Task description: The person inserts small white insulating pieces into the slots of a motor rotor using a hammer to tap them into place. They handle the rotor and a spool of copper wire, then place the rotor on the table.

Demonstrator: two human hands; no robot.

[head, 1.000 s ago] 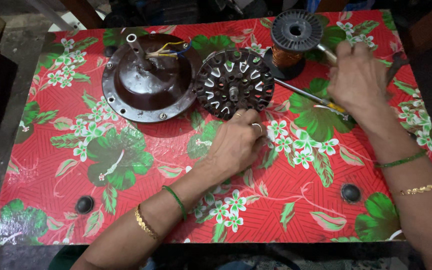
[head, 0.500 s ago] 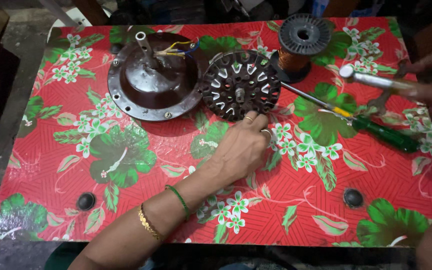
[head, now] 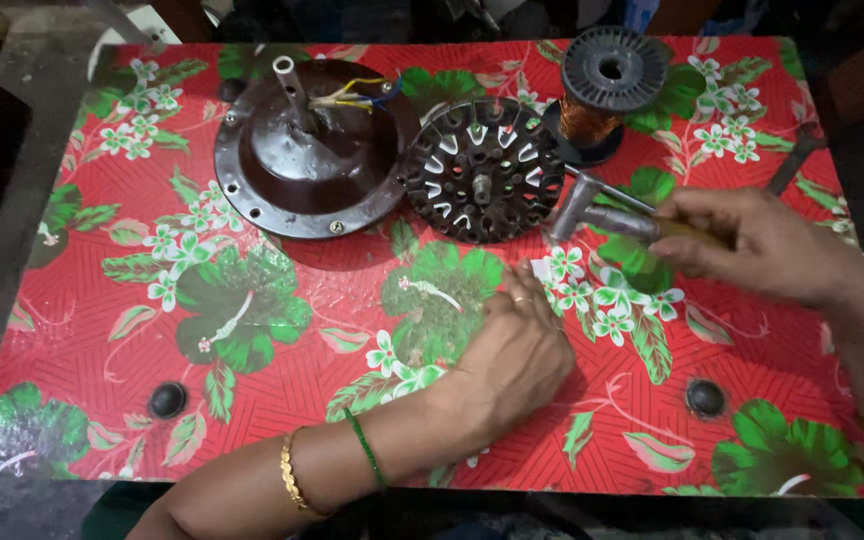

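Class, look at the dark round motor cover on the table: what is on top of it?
On the motor cover a metal shaft stands up, with yellow and blue wires beside it. Screws sit around its rim. Whatever is beneath the cover is hidden.

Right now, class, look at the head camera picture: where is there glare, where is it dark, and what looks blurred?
Head view: glare shines on the glossy brown motor cover and faintly on the red flowered tablecloth; the edges beyond the table fall into deep shadow; the right hand holding the small hammer is slightly soft, while the left hand and slotted metal disc look sharp.
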